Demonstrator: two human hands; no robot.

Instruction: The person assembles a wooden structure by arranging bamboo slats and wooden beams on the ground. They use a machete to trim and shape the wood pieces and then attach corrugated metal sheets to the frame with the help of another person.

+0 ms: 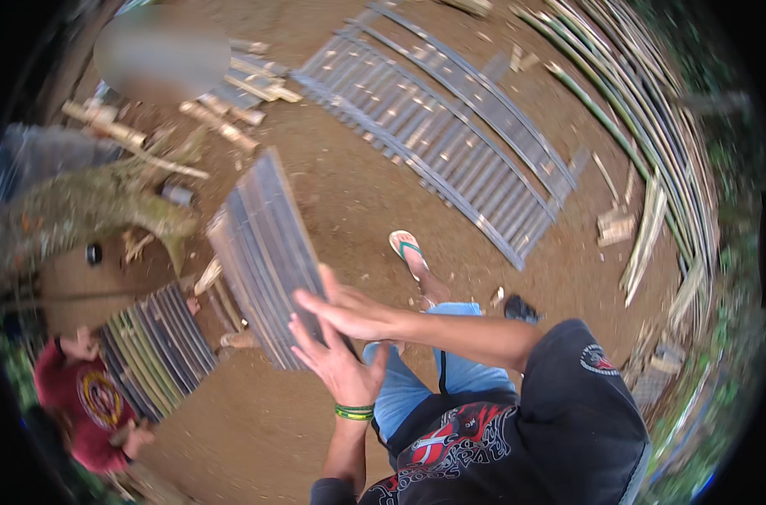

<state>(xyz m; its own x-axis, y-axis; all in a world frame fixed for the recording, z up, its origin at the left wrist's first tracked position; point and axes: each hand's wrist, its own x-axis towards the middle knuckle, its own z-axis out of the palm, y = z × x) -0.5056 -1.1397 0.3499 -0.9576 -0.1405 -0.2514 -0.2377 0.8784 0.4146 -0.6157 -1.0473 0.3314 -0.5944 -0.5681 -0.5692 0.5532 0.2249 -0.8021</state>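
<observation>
A bundle of flat grey bamboo slats [261, 248] is raised above the dirt ground, tilted away toward the upper left. My right hand [349, 307] lies flat on the top of its near end, fingers stretched out. My left hand [341, 364], with a green band on the wrist, presses against the same end from below, palm up. The bundle is held between the two palms. My blue jeans and my foot in a green-strapped sandal [410, 251] show just beyond the hands.
A long slatted bamboo panel [450, 126] lies on the ground ahead. Long bamboo poles [652, 135] curve along the right. A person in a red shirt [88, 400] at lower left handles another slat bundle [156, 349]. A mossy log [88, 206] and cut bamboo pieces [231, 93] lie left.
</observation>
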